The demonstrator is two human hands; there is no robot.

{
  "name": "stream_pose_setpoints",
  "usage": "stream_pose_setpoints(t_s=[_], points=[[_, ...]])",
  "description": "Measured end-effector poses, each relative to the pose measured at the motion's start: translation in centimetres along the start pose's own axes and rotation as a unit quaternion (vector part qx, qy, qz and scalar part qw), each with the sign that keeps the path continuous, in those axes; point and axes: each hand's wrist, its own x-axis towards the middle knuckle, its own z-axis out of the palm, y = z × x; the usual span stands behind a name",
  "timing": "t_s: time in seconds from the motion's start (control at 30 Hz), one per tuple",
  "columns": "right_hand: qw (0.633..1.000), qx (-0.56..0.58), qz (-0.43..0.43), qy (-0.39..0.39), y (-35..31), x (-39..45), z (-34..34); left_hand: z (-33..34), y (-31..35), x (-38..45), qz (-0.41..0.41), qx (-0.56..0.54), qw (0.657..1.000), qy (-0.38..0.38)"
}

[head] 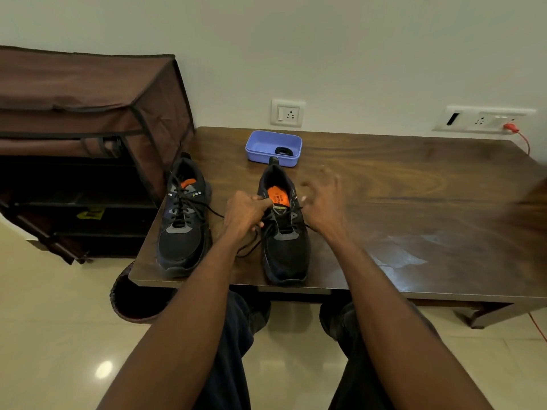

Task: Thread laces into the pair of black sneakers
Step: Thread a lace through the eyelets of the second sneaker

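Two black sneakers with orange insoles stand on the dark wooden table, toes toward me. The left sneaker is laced, with a loose black end trailing to the right. My left hand grips the collar and lace at the left side of the right sneaker. A black lace loops from this shoe down toward the table's front edge. My right hand hovers beside the right sneaker's right side, fingers spread and blurred, holding nothing that I can make out.
A blue plastic tray with a black ring-shaped item stands behind the right sneaker. A brown fabric shoe rack stands left of the table. Wall sockets and an orange cable are at the back. My knees are under the front edge.
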Motion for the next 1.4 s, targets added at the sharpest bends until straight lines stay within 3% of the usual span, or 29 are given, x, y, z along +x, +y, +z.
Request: stream_pose_setpoints(t_s=[0.1, 0.23, 0.33, 0.4, 0.5, 0.57, 0.63, 0.73, 0.8, 0.87, 0.93, 1.1, 1.27, 1.4], points=[[0.988, 0.008, -0.067, -0.140, -2.1, -0.9, 0.8, 0.0, -0.1, 0.1, 0.003, 0.005, 1.000, -0.001], [0.986, 0.011, -0.080, -0.143, -2.2, -1.3, 0.3, 0.0, -0.2, 0.1, 0.000, 0.007, 1.000, 0.002], [0.996, 0.030, -0.013, -0.085, -0.4, -0.4, -0.9, 0.0, -0.1, 0.2, -0.002, 0.007, 1.000, 0.001], [0.993, 0.063, 0.099, 0.030, 1.9, 0.1, -1.5, 0.1, -0.2, 0.3, -0.007, 0.003, 1.000, 0.000], [0.936, 0.111, 0.285, 0.174, 5.0, 0.0, -3.4, 0.0, -0.3, 0.4, -0.006, 0.003, 1.000, 0.006], [0.918, 0.087, 0.350, 0.167, 5.7, -0.1, -3.8, 0.1, -0.3, 0.4, -0.004, 0.003, 1.000, 0.007], [0.933, 0.046, 0.324, 0.150, 4.9, -0.3, -3.5, 0.3, -0.4, 0.5, -0.001, 0.006, 1.000, 0.006], [0.986, 0.107, 0.080, 0.101, 2.4, -0.3, -2.2, 0.4, -0.3, 0.6, 0.001, 0.012, 1.000, 0.005], [0.990, 0.138, -0.034, -0.005, 0.4, -0.5, -0.9, 0.4, -0.4, 0.6, -0.002, 0.013, 1.000, 0.010], [0.992, 0.051, -0.074, -0.088, -1.2, -0.6, 0.5, 0.4, -0.4, 0.7, -0.002, 0.012, 1.000, 0.016], [0.988, 0.004, -0.101, -0.118, -1.9, -0.7, 1.7, 0.4, -0.4, 0.8, -0.001, 0.003, 1.000, 0.012], [0.977, 0.142, -0.055, -0.149, -2.2, -0.7, 1.0, 0.5, -0.5, 1.0, -0.003, -0.009, 1.000, 0.009], [0.967, 0.228, 0.002, -0.115, -1.2, -0.6, 0.5, 0.6, -0.7, 1.1, -0.004, -0.014, 1.000, 0.012], [0.931, 0.333, 0.140, -0.050, -0.6, 0.0, -0.3, 0.5, -0.9, 1.3, -0.008, -0.019, 1.000, 0.023]])
